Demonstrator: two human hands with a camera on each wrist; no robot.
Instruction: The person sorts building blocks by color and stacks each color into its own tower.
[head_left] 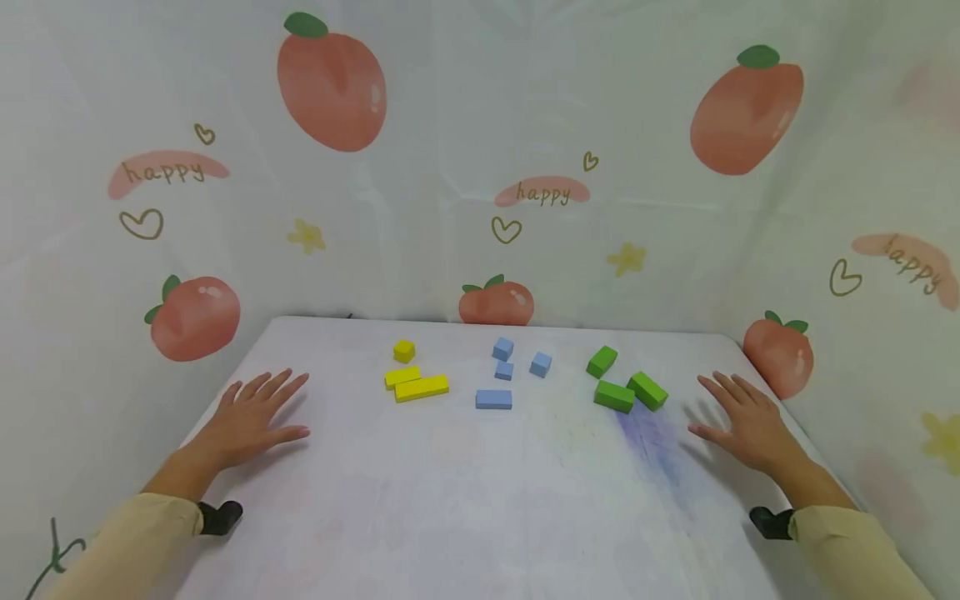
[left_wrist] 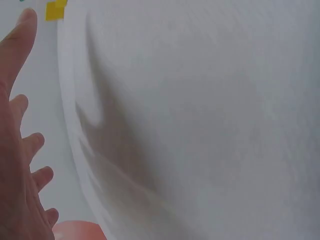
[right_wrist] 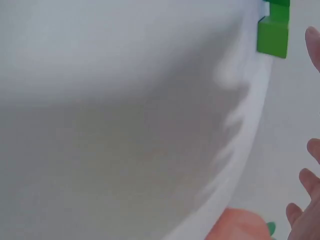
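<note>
My left hand [head_left: 251, 421] hovers over the table's left side, fingers spread and holding nothing. To its right lie a yellow cube [head_left: 404, 351], a short yellow block [head_left: 402, 377] and a longer yellow block [head_left: 422, 388]. Mid-table are several blue pieces: two cubes [head_left: 503, 348], a small flat block [head_left: 504, 370] and a longer block [head_left: 493, 399]. Over the right side my right hand [head_left: 753, 423] is likewise spread, with nothing in it. Nearest to it are three green blocks [head_left: 648, 391]; some green also shows at the right wrist view's top edge.
The white table [head_left: 480, 508] carries a purple smear [head_left: 651, 442] in front of the green blocks. A pale curtain [head_left: 420, 167] printed with fruit and hearts hangs behind and along both sides. Black straps [head_left: 220, 518] sit at the wrists, beside beige sleeves [head_left: 127, 546].
</note>
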